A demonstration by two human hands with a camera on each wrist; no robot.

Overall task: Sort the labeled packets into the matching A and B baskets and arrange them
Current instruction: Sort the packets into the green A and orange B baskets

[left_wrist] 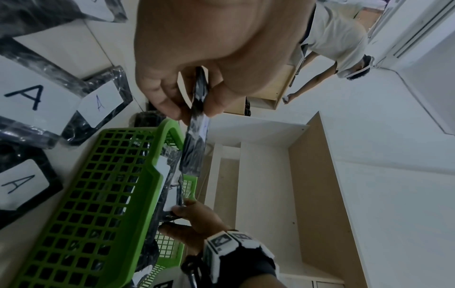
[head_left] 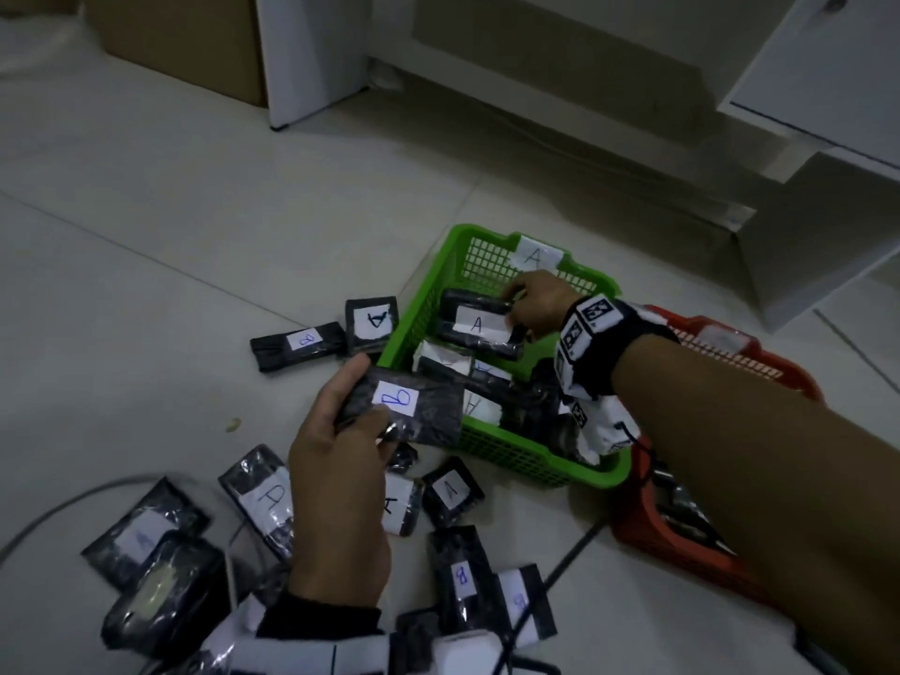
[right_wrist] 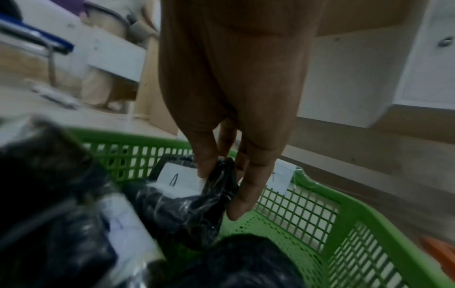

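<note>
My left hand [head_left: 341, 411] grips a black packet labelled B [head_left: 414, 406] just above the near left corner of the green basket [head_left: 423, 294]; in the left wrist view the packet [left_wrist: 197, 136] shows edge-on between thumb and fingers. My right hand [head_left: 531, 304] reaches into the green basket, tagged A [head_left: 535, 255], and pinches the end of a black packet labelled A [head_left: 477, 328]. In the right wrist view the fingers [right_wrist: 246, 194] close around that packet's crumpled end [right_wrist: 187, 200]. Several other black packets lie in the basket.
A red basket [head_left: 759, 362] sits to the right, mostly hidden under my right forearm. Several loose A and B packets [head_left: 268, 499] lie on the tiled floor in front of the green basket. White cabinets [head_left: 828, 90] stand behind. Another person [left_wrist: 337, 42] stands farther off.
</note>
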